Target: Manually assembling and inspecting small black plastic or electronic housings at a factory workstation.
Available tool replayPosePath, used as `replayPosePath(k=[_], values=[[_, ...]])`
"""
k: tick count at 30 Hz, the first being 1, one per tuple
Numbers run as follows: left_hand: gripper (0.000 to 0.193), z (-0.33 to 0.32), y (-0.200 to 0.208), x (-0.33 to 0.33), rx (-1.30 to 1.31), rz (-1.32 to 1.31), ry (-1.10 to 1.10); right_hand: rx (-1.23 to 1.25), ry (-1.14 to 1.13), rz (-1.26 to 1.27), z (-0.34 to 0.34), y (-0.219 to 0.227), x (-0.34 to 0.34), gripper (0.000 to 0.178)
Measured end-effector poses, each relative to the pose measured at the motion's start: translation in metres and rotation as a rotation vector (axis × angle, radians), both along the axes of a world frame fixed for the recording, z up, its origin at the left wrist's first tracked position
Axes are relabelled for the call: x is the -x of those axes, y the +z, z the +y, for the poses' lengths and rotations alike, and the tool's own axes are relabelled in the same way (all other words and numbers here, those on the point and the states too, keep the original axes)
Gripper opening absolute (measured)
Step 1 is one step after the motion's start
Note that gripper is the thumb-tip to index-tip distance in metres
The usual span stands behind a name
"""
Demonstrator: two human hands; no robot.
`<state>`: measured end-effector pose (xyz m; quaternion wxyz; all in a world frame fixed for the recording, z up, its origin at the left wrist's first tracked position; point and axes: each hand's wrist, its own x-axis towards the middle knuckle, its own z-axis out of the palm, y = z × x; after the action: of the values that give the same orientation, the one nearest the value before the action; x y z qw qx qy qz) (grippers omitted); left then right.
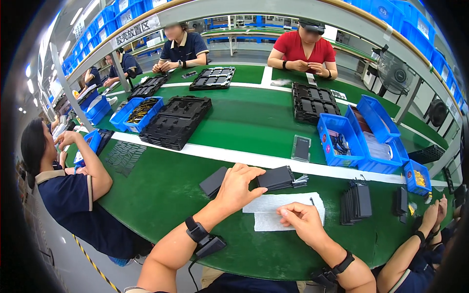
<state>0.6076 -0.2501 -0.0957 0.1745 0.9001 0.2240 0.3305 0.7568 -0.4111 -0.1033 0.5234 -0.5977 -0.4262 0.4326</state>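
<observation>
My left hand (239, 184) is over the green table with thumb and fingers apart, at the left end of a small stack of flat black rectangular cases (276, 178). Whether its fingertips touch the stack I cannot tell. Another black case (213, 181) lies just left of that hand, partly covered by it. Above a white cloth or paper sheet (266, 202), my right hand (304, 222) has thumb and forefinger pinched together; anything between them is too small to make out. A short dark sliver (312, 200) lies near the sheet's upper right corner.
A row of upright black cases (355, 202) stands to the right. Blue bins (342, 158) with cables sit beyond, beside a small bin of yellow pieces (416, 178). Black trays (176, 119) are stacked at far left. Co-workers sit left, right and across; one person's hands (432, 215) are near on the right.
</observation>
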Motion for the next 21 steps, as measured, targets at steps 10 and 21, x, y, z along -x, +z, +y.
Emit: replayPosePath(k=[10,21], values=[[0.041,-0.032,0.015,-0.005,0.084,-0.205,-0.032,0.001,-0.126,0.621,0.01,-0.004,-0.017,0.028],[0.033,-0.05,0.004,-0.006,1.057,-0.246,-0.281,-0.073,-0.011,-0.04,0.003,0.007,-0.01,0.014]])
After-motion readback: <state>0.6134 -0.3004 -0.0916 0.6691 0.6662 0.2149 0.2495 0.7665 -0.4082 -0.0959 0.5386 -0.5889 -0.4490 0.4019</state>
